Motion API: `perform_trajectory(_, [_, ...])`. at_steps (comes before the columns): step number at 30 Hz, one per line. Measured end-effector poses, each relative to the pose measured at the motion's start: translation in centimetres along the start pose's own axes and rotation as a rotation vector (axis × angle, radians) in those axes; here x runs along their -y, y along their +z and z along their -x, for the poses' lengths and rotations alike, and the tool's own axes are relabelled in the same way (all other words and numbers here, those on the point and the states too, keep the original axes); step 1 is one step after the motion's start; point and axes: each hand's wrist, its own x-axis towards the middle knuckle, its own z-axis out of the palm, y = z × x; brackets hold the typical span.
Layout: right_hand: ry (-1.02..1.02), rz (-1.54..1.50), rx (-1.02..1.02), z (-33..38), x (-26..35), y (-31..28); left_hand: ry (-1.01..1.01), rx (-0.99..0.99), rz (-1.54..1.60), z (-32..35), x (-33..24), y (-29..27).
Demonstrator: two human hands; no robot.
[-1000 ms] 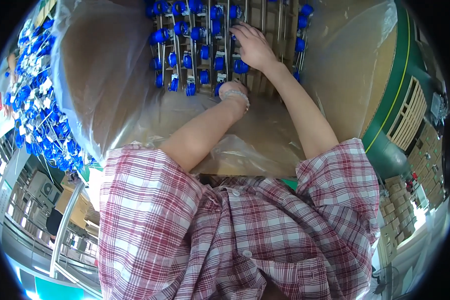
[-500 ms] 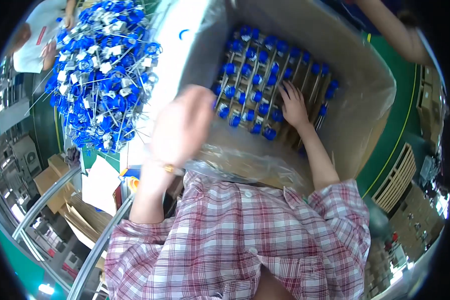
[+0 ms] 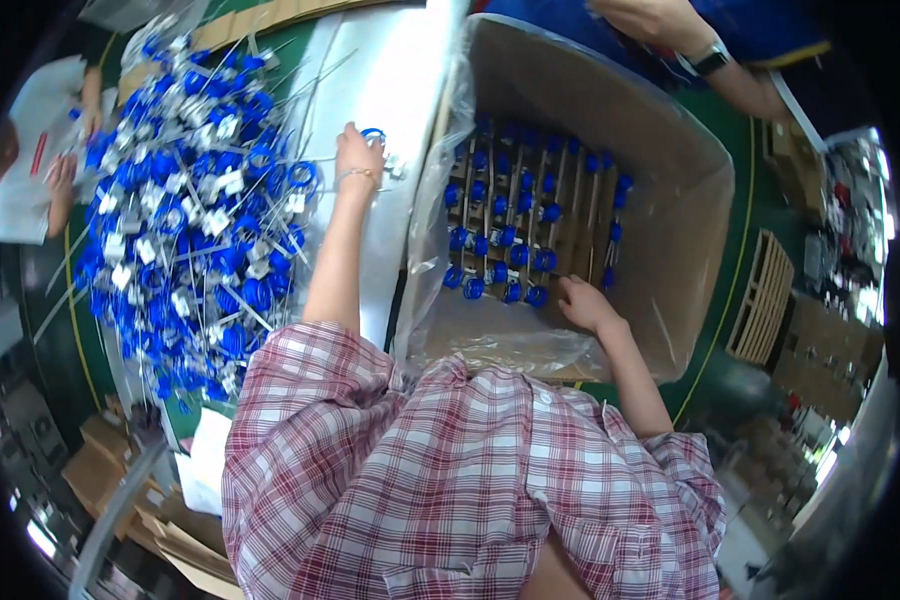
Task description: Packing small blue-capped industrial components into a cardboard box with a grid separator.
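Observation:
My left hand (image 3: 359, 160) is on the pale tabletop left of the box, its fingers closed at a small blue ring-shaped coil (image 3: 373, 134). A small white piece lies beside that hand. Inside the cardboard box, my right hand (image 3: 586, 304) rests near the close end of the rows, fingers apart and slightly bent, with nothing visible in them. Several rows of blue-ended parts with thin metal rods (image 3: 500, 205) lie side by side there. Brown cardboard shows between the rows at the right.
A tall heap of loose blue coils with white blocks and thin rods (image 3: 200, 220) covers the table's left. Clear plastic film (image 3: 430, 260) lines the box (image 3: 690, 230). Another person's forearm (image 3: 710, 60) is beyond the box; a second person (image 3: 45, 160) stands far left. A wooden pallet (image 3: 760, 295) lies right.
My left hand has moved from the box's near left edge out to the coil on the tabletop. My right hand has drawn back toward me within the box. The view has shifted.

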Motion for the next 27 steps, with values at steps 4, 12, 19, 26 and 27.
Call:
perform_trajectory(4, [0.023, -0.209, -0.022, 2.1, 1.9, 0.4, -0.064, 0.162, 0.081, -1.1, 1.8, 0.2])
perform_trajectory(12, [-0.385, -0.689, 0.122, 8.4, 4.7, -0.5, 0.014, -0.041, 0.284, 7.4, -6.6, -13.4])
perform_trajectory(19, [-0.644, -0.786, -0.099, 12.3, 2.0, -0.9, 0.130, -0.017, 0.592, 13.8, -17.4, -22.1])
perform_trajectory(26, [-0.590, -0.945, -0.256, 16.2, 0.6, 0.1, 0.114, 0.279, 0.560, 15.4, -24.5, -14.0])
perform_trajectory(27, [-0.532, -0.949, -0.322, 16.8, 0.8, 0.1, 0.056, 0.344, 0.609, 15.8, -25.6, -13.0])
